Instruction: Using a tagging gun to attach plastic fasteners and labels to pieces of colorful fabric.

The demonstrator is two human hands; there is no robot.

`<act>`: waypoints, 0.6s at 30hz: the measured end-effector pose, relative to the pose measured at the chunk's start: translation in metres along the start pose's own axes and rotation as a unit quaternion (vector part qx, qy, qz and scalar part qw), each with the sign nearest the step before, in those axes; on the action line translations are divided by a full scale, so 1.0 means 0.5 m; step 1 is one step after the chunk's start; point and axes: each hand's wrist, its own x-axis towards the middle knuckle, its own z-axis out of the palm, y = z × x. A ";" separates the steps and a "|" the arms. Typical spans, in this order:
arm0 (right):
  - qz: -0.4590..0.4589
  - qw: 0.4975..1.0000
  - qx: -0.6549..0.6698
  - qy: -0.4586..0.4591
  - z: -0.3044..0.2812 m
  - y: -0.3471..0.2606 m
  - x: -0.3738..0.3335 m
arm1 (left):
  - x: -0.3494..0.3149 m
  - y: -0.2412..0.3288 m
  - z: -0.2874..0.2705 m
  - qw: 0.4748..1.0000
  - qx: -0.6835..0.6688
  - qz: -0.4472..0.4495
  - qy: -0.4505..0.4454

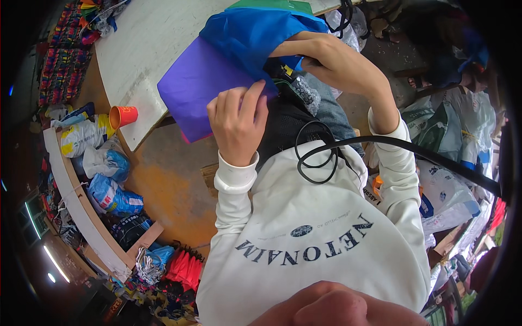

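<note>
A sheet of purple fabric (pixel 201 81) hangs over the near edge of the white table, with a bunched piece of blue fabric (pixel 239 38) on top at its right. My left hand (pixel 238 122) is at the purple sheet's right edge, back up, with its fingers loosely bent and apart; nothing shows in them. My right hand (pixel 326 57) reaches in from the right with its wrist bent, its fingers closed at the blue fabric's lower right fold. Some of its fingertips are covered by the cloth. Green fabric (pixel 277 5) shows behind the blue piece.
A red paper cup (pixel 123 116) stands at the corner of the white table (pixel 136 49). Stuffed plastic bags (pixel 111 193) lie on the floor at left, with more bags (pixel 451 190) at right. A black cable (pixel 402 142) crosses before my right arm. Multicoloured patterned cloth (pixel 64 70) is at far left.
</note>
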 end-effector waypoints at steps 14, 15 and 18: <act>0.101 0.991 0.072 -0.051 -0.023 0.002 -0.023 | 0.030 -0.006 0.024 0.997 0.001 0.055 -0.063; 0.099 0.991 0.071 -0.055 -0.021 0.008 -0.035 | 0.034 -0.006 0.029 0.997 0.002 0.051 -0.061; 0.150 0.983 0.091 -0.050 0.004 0.034 -0.091 | 0.050 -0.003 0.050 0.994 -0.017 0.076 -0.083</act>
